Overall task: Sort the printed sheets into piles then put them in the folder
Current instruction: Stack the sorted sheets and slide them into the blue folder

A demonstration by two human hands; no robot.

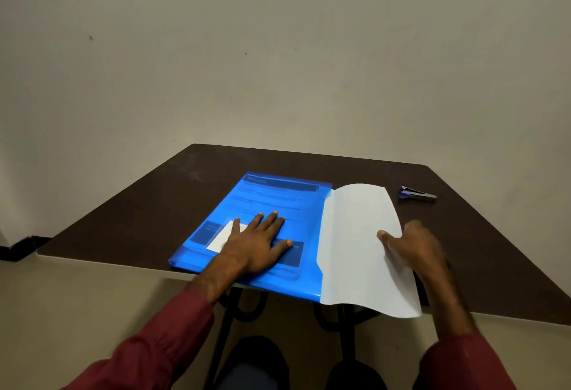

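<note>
- The left hand (256,243) lies flat on the blue folder (278,201), fingers straight and spread, gripping nothing. It only presses the cover down onto the table (154,204).
- Under those fingertips a printed page (272,192) shows through the translucent cover, so some paper appears to be inside already. A small white label (221,236) sits just left of the little finger.
- The right hand (414,247) pinches the white sheet (355,235) at its right edge. The thumb lies on top, and the other fingers are under the paper and blurred (whether this is one sheet or a thin pile I cannot tell).
- From the thumb the sheet runs leftward, bowed upward, and its far edge meets the folder's right side, just right of the left thumb.
- A stapler (417,195) rests well beyond the right fingers, toward the table's far edge.
- Step in hand, as I judge it: the filing, not the sorting, with this sheet being fed into the folder's open side.
- The next move calls for a push toward the left fingers with the paper kept low so it does not buckle. The flat hand should steady the folder and perhaps ease its pressure so the edge can pass under the cover.
</note>
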